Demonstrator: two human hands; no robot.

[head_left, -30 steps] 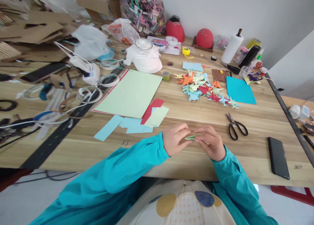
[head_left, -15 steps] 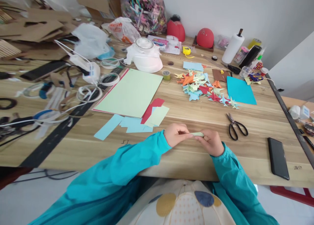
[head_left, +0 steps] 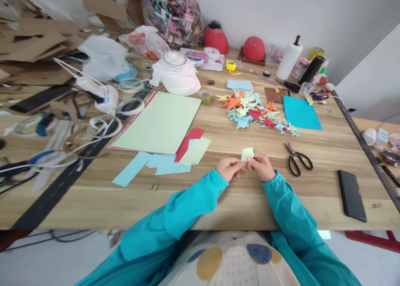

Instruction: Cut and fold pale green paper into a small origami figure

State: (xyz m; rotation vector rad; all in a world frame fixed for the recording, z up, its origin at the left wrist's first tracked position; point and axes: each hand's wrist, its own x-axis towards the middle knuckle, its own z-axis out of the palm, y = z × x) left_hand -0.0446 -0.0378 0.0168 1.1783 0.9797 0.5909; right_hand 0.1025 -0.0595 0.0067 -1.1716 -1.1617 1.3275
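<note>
Between my hands is a small folded piece of pale green paper (head_left: 247,153), its pointed top edge standing up above my fingers. My left hand (head_left: 230,168) pinches its lower left side, and my right hand (head_left: 261,166) pinches it from the right with the thumb across its front. Left of them on the table lie a pale green paper piece (head_left: 199,151), a red paper piece (head_left: 188,143) and light blue paper pieces (head_left: 168,164). Beyond my hands is a pile of folded paper cranes (head_left: 250,109) in several colours. Black-handled scissors (head_left: 296,159) rest to the right.
Large pale green sheets (head_left: 159,121) lie on the wooden table at left, beside cables and tape rolls (head_left: 104,125). A turquoise sheet (head_left: 301,112) is at back right, and a black phone (head_left: 351,195) near the right front. Red pincushions (head_left: 253,48) stand along the wall.
The green paper has turned from a narrow, edge-on strip to showing its flat face upright. My hands have come closer together, and the camera view has shifted slightly.
</note>
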